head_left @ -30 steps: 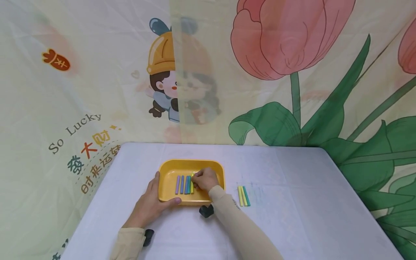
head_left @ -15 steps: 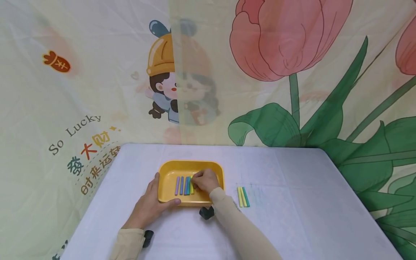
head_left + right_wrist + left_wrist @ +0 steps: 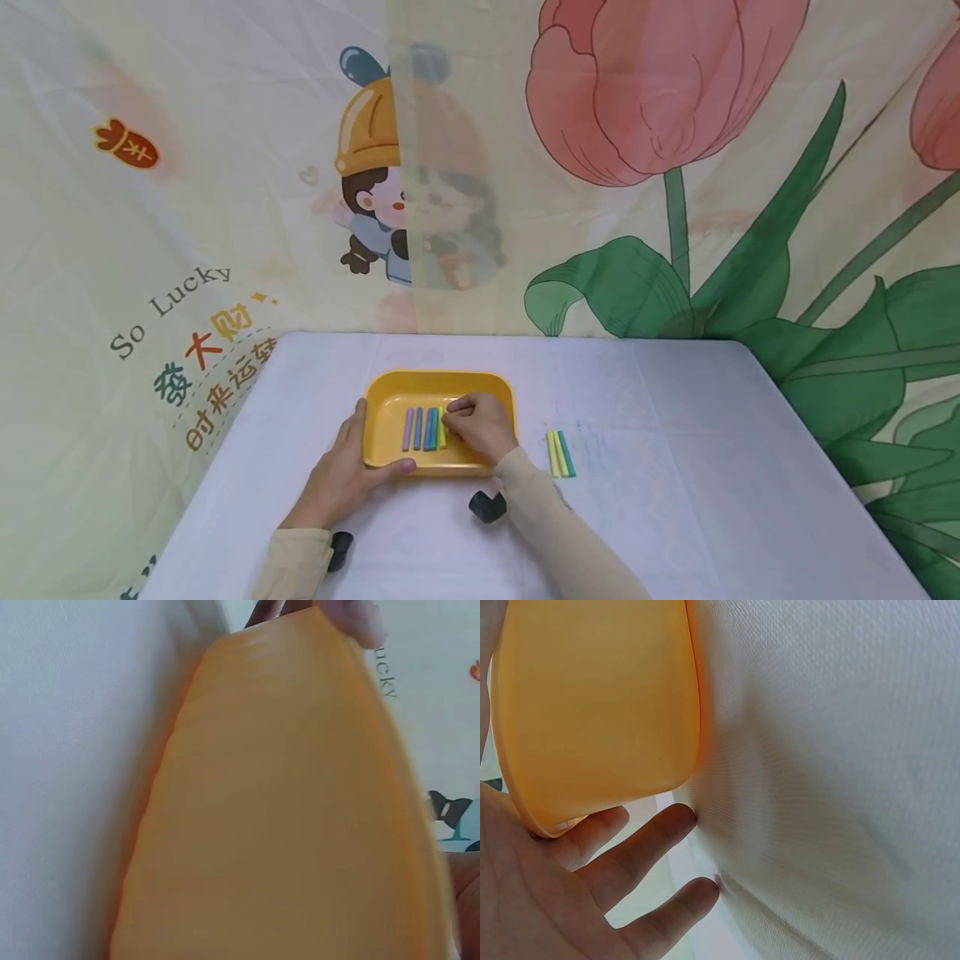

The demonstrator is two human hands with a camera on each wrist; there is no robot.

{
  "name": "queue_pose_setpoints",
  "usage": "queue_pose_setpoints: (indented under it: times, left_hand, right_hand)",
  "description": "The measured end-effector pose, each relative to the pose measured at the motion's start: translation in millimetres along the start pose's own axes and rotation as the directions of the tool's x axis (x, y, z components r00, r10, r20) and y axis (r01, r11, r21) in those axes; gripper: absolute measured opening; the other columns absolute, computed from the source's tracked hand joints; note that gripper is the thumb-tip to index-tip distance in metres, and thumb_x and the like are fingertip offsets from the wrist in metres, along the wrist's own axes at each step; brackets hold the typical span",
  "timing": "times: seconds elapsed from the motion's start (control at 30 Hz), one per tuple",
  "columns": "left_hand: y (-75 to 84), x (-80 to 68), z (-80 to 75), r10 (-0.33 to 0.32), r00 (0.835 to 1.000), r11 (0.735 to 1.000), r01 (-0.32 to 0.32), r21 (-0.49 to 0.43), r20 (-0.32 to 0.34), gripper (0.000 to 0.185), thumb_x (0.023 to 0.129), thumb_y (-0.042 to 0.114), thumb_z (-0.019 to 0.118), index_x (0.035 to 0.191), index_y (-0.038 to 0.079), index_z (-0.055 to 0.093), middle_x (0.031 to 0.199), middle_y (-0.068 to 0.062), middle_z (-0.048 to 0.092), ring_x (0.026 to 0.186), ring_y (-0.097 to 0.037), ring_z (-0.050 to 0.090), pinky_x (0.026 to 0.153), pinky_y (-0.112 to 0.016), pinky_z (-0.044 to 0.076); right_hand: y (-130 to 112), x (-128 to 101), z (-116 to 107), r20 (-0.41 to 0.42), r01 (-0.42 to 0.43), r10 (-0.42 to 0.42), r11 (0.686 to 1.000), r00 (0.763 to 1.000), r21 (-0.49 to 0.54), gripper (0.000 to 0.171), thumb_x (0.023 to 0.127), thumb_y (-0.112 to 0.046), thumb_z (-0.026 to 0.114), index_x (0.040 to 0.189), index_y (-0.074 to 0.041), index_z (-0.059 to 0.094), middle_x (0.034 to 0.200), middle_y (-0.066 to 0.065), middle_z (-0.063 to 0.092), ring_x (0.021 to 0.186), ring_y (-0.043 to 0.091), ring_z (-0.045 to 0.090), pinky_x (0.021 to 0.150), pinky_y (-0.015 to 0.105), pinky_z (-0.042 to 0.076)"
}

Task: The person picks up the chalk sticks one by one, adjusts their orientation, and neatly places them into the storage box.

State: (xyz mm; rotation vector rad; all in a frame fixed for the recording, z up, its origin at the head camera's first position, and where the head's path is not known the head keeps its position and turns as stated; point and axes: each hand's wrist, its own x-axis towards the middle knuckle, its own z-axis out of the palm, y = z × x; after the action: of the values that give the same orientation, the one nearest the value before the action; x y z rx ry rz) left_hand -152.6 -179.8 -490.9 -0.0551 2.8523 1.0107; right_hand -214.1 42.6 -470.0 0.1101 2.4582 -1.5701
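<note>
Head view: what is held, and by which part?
Left hand holds tray by its left near corner. Right hand, at the yellow stick: cannot be told.

The left sleeve (image 3: 291, 565) and the right sleeve (image 3: 573, 537) are both light tan, like sand. They are long. The left cuff (image 3: 306, 537) is a bit wide and loose. The right sleeve has small marks (image 3: 562, 497) on it, too tiny to read. The left hand (image 3: 341, 467) and the right hand (image 3: 483, 427) are bare. A black block (image 3: 341, 551) sits below the left hand, and another block (image 3: 487, 506), black and chunky, sits below the right hand.
</note>
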Motion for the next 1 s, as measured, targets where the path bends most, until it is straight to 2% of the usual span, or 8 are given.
queue_pose_setpoints:
  times: [0.23, 0.4, 0.6, 0.87, 1.0]
  left_hand:
    - [0.2, 0.3, -1.6, -0.003, 1.0, 1.0, 0.003, -0.006, 0.0, 0.139, 0.072, 0.081, 0.071, 0.163, 0.011, -0.008, 0.166, -0.021, 0.016, 0.142, -0.046, 0.036, 0.112, -0.063, 0.034]
    - [0.2, 0.0, -2.3, 0.002, 1.0, 1.0, -0.002, -0.012, 0.001, 0.139, 0.072, 0.08, 0.07, 0.163, 0.012, -0.009, 0.166, -0.02, 0.015, 0.143, -0.045, 0.035, 0.113, -0.062, 0.034]
    - [0.0, -0.6, -1.9, -0.001, 1.0, 1.0, 0.001, -0.01, 0.001, 0.138, 0.073, 0.08, 0.07, 0.163, 0.013, -0.01, 0.166, -0.021, 0.015, 0.143, -0.045, 0.034, 0.113, -0.062, 0.033]
    - [-1.0, -0.9, -1.1, 0.02, 1.0, 1.0, -0.02, -0.011, -0.01, 0.137, 0.073, 0.079, 0.071, 0.163, 0.013, -0.011, 0.166, -0.021, 0.016, 0.143, -0.045, 0.035, 0.112, -0.062, 0.034]
    - [-0.7, -1.1, -1.4, 0.028, 1.0, 1.0, -0.028, -0.009, -0.009, 0.137, 0.074, 0.079, 0.071, 0.162, 0.014, -0.012, 0.166, -0.02, 0.016, 0.143, -0.045, 0.035, 0.113, -0.062, 0.034]
  right_hand:
    - [-4.5, -19.1, -15.0, 0.026, 0.034, -0.035, 0.999, 0.999, 0.039, 0.017, 0.089, -0.02, 0.078, 0.101, -0.01, 0.072, 0.087, 0.002, 0.069, 0.079, 0.024, 0.069, 0.075, 0.036, 0.061]
    - [-6.1, -28.9, -23.7, 0.023, 0.041, -0.042, 0.999, 0.999, 0.024, 0.019, 0.089, -0.024, 0.077, 0.102, -0.012, 0.073, 0.089, 0.001, 0.069, 0.079, 0.025, 0.069, 0.075, 0.035, 0.061]
    - [-3.2, -36.2, -34.2, 0.019, 0.072, -0.072, 0.997, 0.997, 0.033, 0.021, 0.088, -0.023, 0.078, 0.104, -0.01, 0.074, 0.089, 0.002, 0.07, 0.079, 0.028, 0.071, 0.076, 0.042, 0.062]
    - [3.4, -43.8, -52.0, 0.0, 0.115, -0.115, 0.993, 0.993, 0.032, 0.024, 0.088, -0.023, 0.078, 0.106, -0.008, 0.075, 0.091, 0.002, 0.071, 0.08, 0.031, 0.072, 0.076, 0.044, 0.062]
    - [8.6, -48.3, -64.4, -0.014, 0.14, -0.139, 0.989, 0.99, 0.057, 0.03, 0.087, -0.022, 0.077, 0.11, -0.004, 0.074, 0.095, 0.004, 0.072, 0.081, 0.033, 0.072, 0.074, 0.04, 0.062]
